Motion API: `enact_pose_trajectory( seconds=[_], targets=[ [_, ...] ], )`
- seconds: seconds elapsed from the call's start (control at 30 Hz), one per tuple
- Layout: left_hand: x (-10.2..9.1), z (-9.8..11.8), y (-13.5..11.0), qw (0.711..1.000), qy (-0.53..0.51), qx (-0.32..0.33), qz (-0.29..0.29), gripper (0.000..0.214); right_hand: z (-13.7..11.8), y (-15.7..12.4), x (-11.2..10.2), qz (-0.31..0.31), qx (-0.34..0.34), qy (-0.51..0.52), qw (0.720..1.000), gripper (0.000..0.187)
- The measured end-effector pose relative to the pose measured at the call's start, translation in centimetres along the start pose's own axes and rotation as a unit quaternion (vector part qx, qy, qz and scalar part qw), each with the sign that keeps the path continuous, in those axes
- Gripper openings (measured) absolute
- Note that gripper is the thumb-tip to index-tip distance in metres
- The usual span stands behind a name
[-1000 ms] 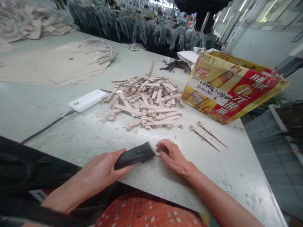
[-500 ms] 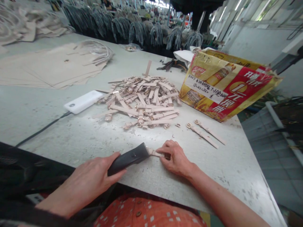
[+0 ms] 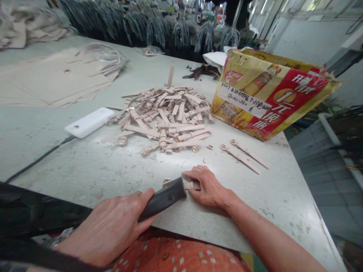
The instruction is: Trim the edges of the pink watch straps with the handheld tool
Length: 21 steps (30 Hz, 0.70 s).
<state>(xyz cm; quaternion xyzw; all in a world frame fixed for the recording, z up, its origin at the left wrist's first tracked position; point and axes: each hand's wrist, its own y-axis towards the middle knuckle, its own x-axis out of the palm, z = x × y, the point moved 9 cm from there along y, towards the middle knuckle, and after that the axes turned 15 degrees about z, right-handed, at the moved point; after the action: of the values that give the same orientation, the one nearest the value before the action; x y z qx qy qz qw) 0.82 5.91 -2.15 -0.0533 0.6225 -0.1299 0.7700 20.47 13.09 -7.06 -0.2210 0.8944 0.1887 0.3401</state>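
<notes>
On the wearer's side of the heap of buckled straps (image 3: 167,117), the left hand (image 3: 121,221) is gripping a black handheld tool (image 3: 164,199), its back facing up, with fingers wrapping the far side and thumb lying along the near side. The right hand (image 3: 202,185) is reaching in from the lower right, its thumb and bent fingers pinching a beige buckled strap (image 3: 191,185); this strap is lying on the wearer's side of the heap, running behind the tool's end, with its gold buckle (image 3: 166,182) showing beyond. To the right of the heap, a yellow-and-red carton (image 3: 246,94) is showing a large printed "1元" and "换瓶"; its white handwritten label (image 3: 245,101) is reading "K007" and "180x12=2160", the remaining characters being too blurred to tell.
</notes>
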Motion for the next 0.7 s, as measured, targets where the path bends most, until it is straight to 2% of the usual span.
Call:
enact_pose_trajectory(
  seconds=[0.13, 0.23, 0.4, 0.53, 0.63, 0.7],
  targets=[
    [0.1, 0.4, 0.4, 1.0, 0.008, 0.015, 0.026, 0.028, 0.5, -0.1, -0.4, -0.001, 0.017, 0.045, 0.999, 0.086],
    [-0.4, 0.9, 1.0, 0.998, 0.004, 0.018, 0.055, 0.026, 0.7, -0.2, -0.5, -0.014, 0.011, 0.067, 0.998, 0.093],
    [-0.8, 1.4, 2.3, 0.999, 0.004, 0.001, 0.047, 0.024, 1.3, -0.1, -0.7, -0.019, 0.013, 0.096, 0.995, 0.098],
    [-0.9, -0.2, 2.6, 0.998, -0.006, -0.016, 0.055, 0.031, 1.4, 0.0, -0.6, -0.007, 0.017, 0.092, 0.996, 0.096],
    [-1.1, -2.9, 2.3, 0.996, -0.003, -0.054, 0.071, 0.042, 1.5, 0.1, -0.6, -0.001, 0.034, 0.083, 0.996, 0.094],
    [-1.3, -4.2, 1.8, 0.995, 0.019, -0.078, 0.068, 0.048, 1.4, 0.1, -0.7, 0.007, 0.038, 0.073, 0.997, 0.085]
  ],
)
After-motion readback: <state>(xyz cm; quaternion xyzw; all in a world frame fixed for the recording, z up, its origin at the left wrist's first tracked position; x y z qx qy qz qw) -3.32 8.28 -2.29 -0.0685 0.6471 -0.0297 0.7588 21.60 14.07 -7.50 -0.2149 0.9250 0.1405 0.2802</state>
